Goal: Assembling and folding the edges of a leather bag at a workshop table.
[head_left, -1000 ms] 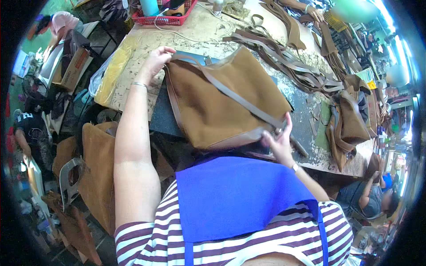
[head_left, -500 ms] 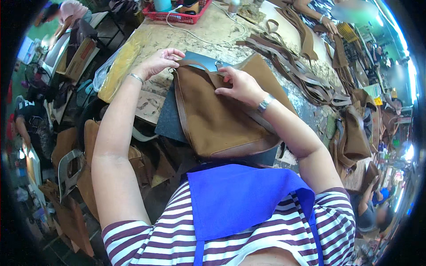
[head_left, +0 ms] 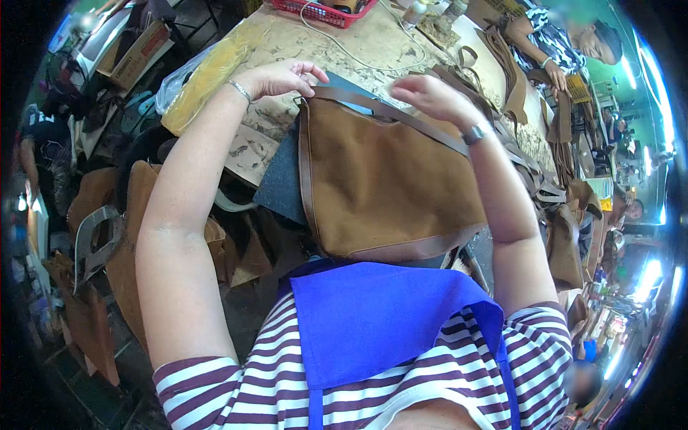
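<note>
Soft, fuzzy-looking brown bag (head_left: 390, 186) with smooth trim, right at the desk's (head_left: 340, 56) near edge. Left hand (head_left: 276, 79) pinches its flat strap (head_left: 430, 132) around 11 o'clock; right hand's (head_left: 435, 99) blurry near 1, can't tell its grip. Scuffed bare room beyond, red lattice basket (head_left: 328, 16) at 12.

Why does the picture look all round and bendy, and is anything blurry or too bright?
In the head view, the fisheye lens curves things toward the dark rim; there too, the right hand looks smeared, while the brown bag is clearer; also in the head view, a white patch glares near the right edge.
</note>
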`<state>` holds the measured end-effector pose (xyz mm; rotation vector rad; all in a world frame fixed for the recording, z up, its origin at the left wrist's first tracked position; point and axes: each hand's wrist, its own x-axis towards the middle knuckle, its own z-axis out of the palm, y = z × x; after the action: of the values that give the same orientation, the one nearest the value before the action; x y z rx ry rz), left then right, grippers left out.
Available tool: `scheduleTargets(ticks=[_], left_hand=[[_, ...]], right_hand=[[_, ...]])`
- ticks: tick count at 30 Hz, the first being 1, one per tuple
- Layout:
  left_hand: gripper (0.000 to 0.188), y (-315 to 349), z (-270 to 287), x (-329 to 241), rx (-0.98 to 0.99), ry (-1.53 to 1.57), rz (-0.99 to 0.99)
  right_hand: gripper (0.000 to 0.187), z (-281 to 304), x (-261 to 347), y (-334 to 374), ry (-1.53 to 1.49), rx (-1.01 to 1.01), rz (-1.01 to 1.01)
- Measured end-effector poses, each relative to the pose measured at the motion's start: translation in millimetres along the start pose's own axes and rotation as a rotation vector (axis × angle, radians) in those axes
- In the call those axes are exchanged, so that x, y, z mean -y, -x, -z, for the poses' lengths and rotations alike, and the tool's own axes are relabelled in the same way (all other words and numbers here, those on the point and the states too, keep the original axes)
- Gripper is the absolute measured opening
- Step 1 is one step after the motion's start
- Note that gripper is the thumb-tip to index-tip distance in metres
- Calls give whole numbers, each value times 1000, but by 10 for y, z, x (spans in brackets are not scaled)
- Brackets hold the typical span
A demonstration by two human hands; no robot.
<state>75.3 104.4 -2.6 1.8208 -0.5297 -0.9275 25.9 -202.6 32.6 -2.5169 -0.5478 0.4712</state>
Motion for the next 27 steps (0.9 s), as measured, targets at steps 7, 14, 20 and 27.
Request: scheduleTargets(ticks=[7,14,20,27], left_hand=[[41,-44,19,14,9,-43,-17],[44,-11,26,6,14,-52,-1],[39,-26,-5,-132,26,-85,-12],[36,-8,-25,-90,2,-120,5]], right_hand=[[36,-510,405,-474,-74,-2,51],[31,-304,704,-381,-162,23,-117],[34,-508,409,-288,-460,-8,-179],[34,-574,452,-266,-505,-14,-195]])
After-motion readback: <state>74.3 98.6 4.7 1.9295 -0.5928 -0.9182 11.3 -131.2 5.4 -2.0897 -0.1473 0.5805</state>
